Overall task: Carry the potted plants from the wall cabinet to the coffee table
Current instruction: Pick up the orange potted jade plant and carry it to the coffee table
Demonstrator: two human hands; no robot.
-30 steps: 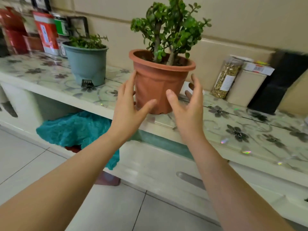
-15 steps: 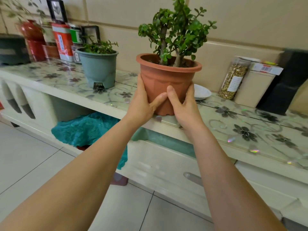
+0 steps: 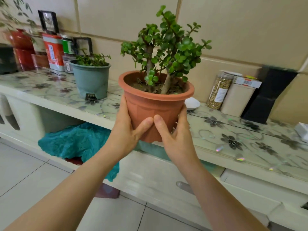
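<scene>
Above the flowered bench, left hand and right hand grasp the terracotta pot; keep it level while turning.

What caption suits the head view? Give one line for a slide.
Both hands, left and right, grip the brown pot near the cabinet; the green pot waits.

Home living room: white wall cabinet, tea tins, picture frames, tiled floor.

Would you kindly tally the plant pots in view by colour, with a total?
Terracotta pot, gripped by left hand and right hand: 1
Grey-green pot, on the cabinet top: 1
Total: 2
</scene>
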